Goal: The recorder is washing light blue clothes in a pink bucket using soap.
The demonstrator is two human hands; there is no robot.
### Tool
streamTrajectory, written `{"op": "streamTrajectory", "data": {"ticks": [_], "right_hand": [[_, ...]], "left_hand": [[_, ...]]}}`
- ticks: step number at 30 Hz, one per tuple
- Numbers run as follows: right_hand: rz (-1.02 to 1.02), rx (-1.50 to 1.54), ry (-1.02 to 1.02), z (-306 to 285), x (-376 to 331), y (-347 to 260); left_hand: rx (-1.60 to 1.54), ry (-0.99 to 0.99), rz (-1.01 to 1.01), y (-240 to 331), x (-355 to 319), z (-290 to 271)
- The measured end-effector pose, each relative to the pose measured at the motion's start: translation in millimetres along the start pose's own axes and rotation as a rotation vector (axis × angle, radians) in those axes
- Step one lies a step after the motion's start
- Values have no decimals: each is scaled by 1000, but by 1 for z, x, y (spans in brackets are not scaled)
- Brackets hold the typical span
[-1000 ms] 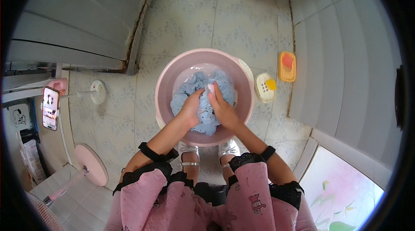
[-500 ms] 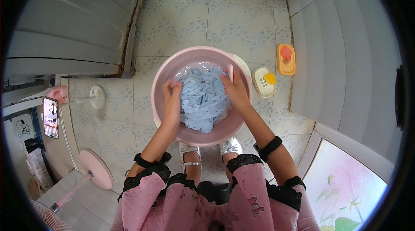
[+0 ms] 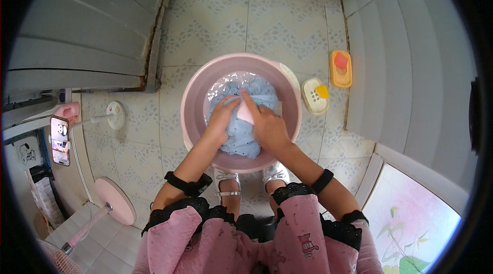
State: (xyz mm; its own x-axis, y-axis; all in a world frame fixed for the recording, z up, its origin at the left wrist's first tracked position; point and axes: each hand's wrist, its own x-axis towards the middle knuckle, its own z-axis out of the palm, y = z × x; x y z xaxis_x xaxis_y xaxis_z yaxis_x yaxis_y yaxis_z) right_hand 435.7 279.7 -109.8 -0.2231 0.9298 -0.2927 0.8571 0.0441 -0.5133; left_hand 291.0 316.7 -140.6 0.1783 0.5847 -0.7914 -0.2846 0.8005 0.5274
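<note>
A pink basin (image 3: pixel 192 99) holds a wet, light-blue garment (image 3: pixel 241 143) with small dark dots, bunched up in slightly sudsy water. My left hand (image 3: pixel 222 121) grips a fold of the fabric near the basin's middle. Close beside it, my right hand (image 3: pixel 267 124) is closed around a pale pink block (image 3: pixel 245 113), pressed against the cloth. Whether this block is soap or a small brush cannot be made out. Both hands almost meet over the garment, and the fingertips of the left are partly hidden in it.
Right of the basin lie a white soap dish (image 3: pixel 314 100) with a yellow piece and an orange dish (image 3: pixel 341 76) with a red piece. A phone (image 3: pixel 60 140) sits on a stand at left. A round pink base (image 3: pixel 115 201) stands lower left. Walls flank both sides.
My right hand has brought the pink block from the basin's right side down and left onto the garment. My left hand has moved right, from the garment's left edge to its middle.
</note>
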Motion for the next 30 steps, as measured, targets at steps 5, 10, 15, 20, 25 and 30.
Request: {"op": "streamTrajectory", "data": {"ticks": [5,10,15,20,25,30], "right_hand": [[146,-61,115,-1,18,15],[-198,-45,150,28,2,-23],[60,-8,82,17,14,-13],[-25,-98,89,13,14,0],[50,-104,3,-5,-4,-15],[79,97,-36,12,-7,20]], "left_hand": [[-280,-93,-139,-3,-13,1],[-344,26,-149,-1,-19,-10],[-306,29,-221,-10,-17,-20],[-346,-41,-271,-4,-22,-13],[-366,-57,-315,-2,-28,-22],[-379,-124,-331,-6,-25,-18]]}}
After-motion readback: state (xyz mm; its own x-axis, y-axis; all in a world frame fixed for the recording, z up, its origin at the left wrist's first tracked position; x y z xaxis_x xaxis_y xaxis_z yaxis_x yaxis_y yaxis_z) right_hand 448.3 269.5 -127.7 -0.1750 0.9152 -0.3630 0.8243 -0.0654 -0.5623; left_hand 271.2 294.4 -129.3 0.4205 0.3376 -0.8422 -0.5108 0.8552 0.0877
